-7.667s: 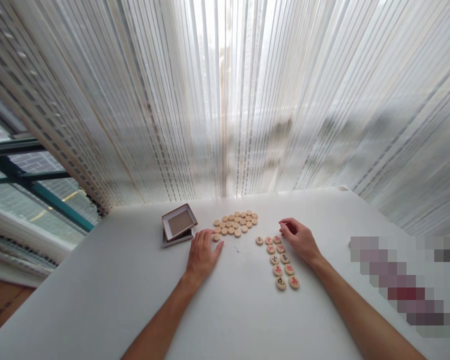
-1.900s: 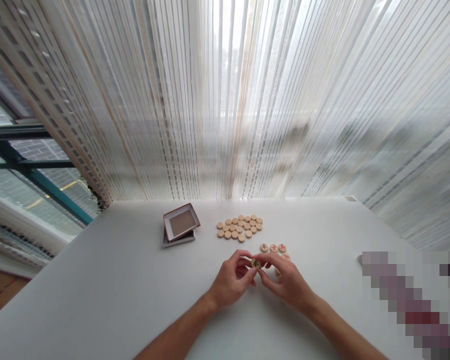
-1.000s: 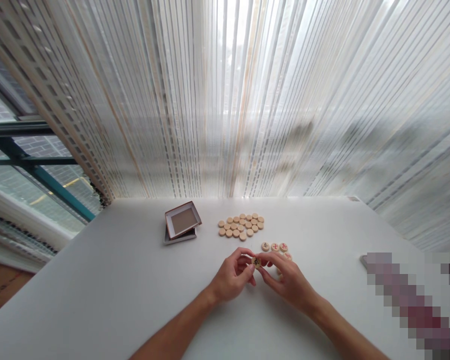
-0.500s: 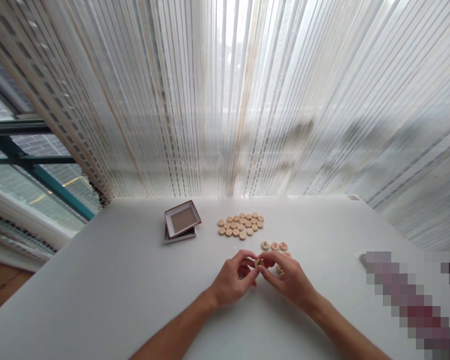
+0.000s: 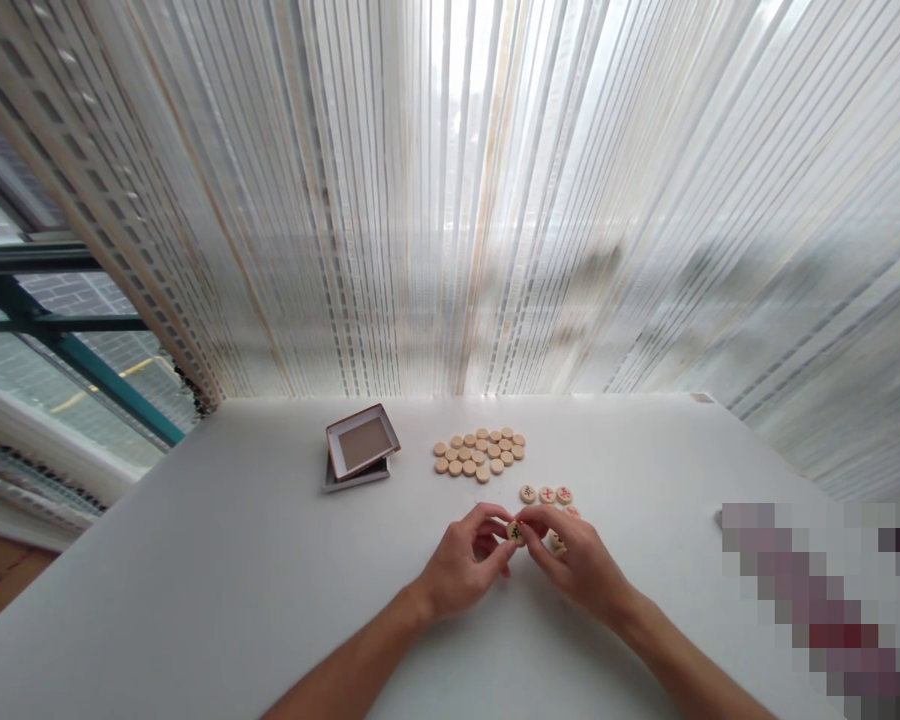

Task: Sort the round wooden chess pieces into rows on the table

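Note:
Between the fingertips of both hands is a round wooden Chinese chess piece point(image 5: 515, 533), its dark-marked face turned up towards me. My left hand point(image 5: 468, 555) pinches it from the left with thumb and fingers. From the other side, my right hand point(image 5: 574, 555) grips its right edge, thumb and forefinger closed. Just beyond the right hand lies a row of face-up pieces: one with a dark character point(image 5: 527, 494) and two with red characters point(image 5: 555, 495). More pieces show only partly behind the right hand's fingers. Farther back, several blank-side-up pieces point(image 5: 480, 455) lie grouped together.
An open box point(image 5: 327, 440), its two parts stacked askew, stands at the back left of the white table point(image 5: 195, 580). A pixelated patch point(image 5: 817, 600) covers the right side, with a grey object's corner point(image 5: 720, 518) beside it. Strip curtains point(image 5: 390, 200) hang behind the table.
The held piece has been turned slightly, so its dark character shows more fully. Both hands stay nearly in place. The whole view has shifted a little.

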Demonstrator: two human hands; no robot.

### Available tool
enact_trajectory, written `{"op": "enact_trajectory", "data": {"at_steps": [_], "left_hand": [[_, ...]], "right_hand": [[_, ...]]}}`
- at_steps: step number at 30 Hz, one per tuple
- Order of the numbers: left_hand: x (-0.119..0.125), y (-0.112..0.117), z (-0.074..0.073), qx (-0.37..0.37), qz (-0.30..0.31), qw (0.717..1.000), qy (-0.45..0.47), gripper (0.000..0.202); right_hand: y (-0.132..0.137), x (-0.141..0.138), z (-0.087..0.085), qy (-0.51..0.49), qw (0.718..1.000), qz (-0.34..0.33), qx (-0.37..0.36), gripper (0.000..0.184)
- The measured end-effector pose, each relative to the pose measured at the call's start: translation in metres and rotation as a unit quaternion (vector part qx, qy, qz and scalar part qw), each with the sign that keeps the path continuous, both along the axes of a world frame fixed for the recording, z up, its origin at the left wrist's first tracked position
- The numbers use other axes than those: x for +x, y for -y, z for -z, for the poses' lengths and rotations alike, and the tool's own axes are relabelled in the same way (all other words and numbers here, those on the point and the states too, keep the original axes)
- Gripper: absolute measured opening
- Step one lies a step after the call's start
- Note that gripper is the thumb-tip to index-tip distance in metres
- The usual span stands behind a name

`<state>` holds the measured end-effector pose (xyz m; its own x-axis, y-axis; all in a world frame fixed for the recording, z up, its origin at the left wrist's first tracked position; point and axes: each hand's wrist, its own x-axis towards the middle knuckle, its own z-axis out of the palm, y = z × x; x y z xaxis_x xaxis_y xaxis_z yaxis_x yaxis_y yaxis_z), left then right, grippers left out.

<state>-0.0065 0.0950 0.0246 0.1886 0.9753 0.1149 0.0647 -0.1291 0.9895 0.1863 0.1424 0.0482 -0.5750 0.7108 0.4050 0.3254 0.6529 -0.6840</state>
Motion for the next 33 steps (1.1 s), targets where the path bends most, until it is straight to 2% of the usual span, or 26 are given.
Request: {"op": "enact_trajectory", "data": {"at_steps": [9,25,33], "left_hand": [[-0.004,-0.001,0.001,-0.007,-0.002,0.999,0.038,0.033],[-0.01,-0.002,0.005,-0.019,-0.024,0.998,0.052,0.034],[-0.013,-0.001,0.003,-0.02,-0.011,0.998,0.062,0.033]], "right_hand": [[0.001,-0.003,0.004,0.007,1.0,-0.021,0.009,0.02],[0.005,-0.014,0.01,0.0,0.999,-0.02,0.042,0.016],[0.006,-0.016,0.01,0.009,0.999,-0.014,0.041,0.016]]}}
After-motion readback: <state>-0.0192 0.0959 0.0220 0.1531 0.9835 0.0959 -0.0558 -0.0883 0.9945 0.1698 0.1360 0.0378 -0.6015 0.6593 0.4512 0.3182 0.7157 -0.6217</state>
